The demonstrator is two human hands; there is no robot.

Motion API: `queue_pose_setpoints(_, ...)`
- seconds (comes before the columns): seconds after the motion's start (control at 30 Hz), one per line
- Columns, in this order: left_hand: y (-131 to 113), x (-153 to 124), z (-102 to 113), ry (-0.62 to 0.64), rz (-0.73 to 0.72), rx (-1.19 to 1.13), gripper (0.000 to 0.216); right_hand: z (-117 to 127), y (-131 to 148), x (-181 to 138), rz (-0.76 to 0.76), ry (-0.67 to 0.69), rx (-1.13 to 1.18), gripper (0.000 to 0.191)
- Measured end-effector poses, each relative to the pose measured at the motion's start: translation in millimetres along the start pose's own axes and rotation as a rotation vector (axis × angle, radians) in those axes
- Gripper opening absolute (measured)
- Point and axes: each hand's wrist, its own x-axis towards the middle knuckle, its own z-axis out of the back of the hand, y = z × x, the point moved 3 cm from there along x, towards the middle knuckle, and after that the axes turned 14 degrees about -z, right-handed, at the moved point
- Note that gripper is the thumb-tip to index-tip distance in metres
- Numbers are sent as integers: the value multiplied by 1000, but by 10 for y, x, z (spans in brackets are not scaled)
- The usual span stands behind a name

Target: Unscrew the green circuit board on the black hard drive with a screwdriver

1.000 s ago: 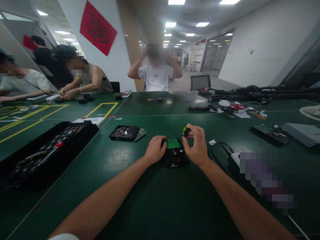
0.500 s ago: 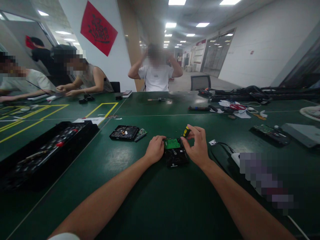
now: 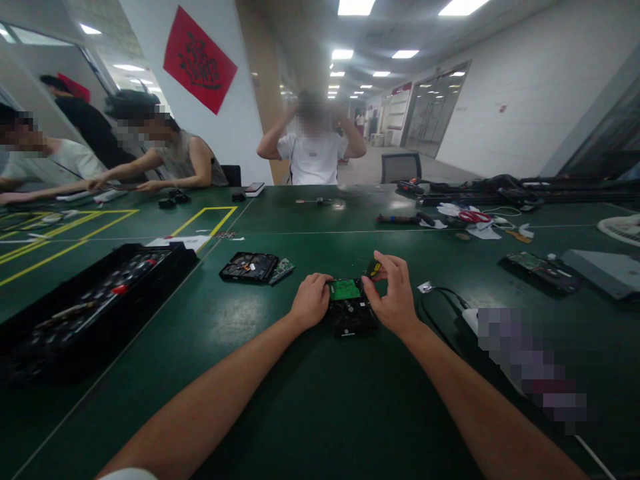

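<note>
A black hard drive (image 3: 353,319) with a green circuit board (image 3: 346,289) at its far end lies on the table in front of me. My left hand (image 3: 311,300) grips the drive's left edge, its fingers bent over the far corner. In my right hand (image 3: 395,291) is a short black-and-yellow screwdriver (image 3: 373,268), pinched upright between thumb and fingers at the drive's far right corner. The right thumb lies close to the board's edge. The screwdriver's tip is too small to make out.
To the left lie an opened hard drive (image 3: 249,267), a loose circuit board (image 3: 283,270) and a long black tray (image 3: 100,293) of small parts. On the right are a power strip (image 3: 470,320) with a cable, another hard drive (image 3: 539,272) and a grey case (image 3: 603,272). Several people sit around.
The screwdriver's handle has turned in my right fingers, showing less yellow. My left hand and the drive stay in place. A person at the left has stretched an arm further left.
</note>
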Motion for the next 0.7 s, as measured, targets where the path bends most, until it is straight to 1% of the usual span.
queue_pose_setpoints(0.13, 18, 0, -20, 2, 4, 2, 30, 13, 14, 7, 7, -29, -60, 61)
queue_pose_setpoints(0.2, 27, -1, -30, 11, 7, -2, 30, 13, 0, 6, -5, -35, -70, 62)
queue_pose_setpoints(0.37, 22, 0, -23, 16, -1, -6, 30, 5, -32, -1, -40, -2, -35, 66)
queue_pose_setpoints(0.5, 19, 2, -16, 12, -15, -4, 29, 3, -10, -9, -45, 19, -12, 66)
queue_pose_setpoints(0.7, 42, -4, -30, -2, -14, -5, 29, 9, -11, -5, -39, -4, -19, 63)
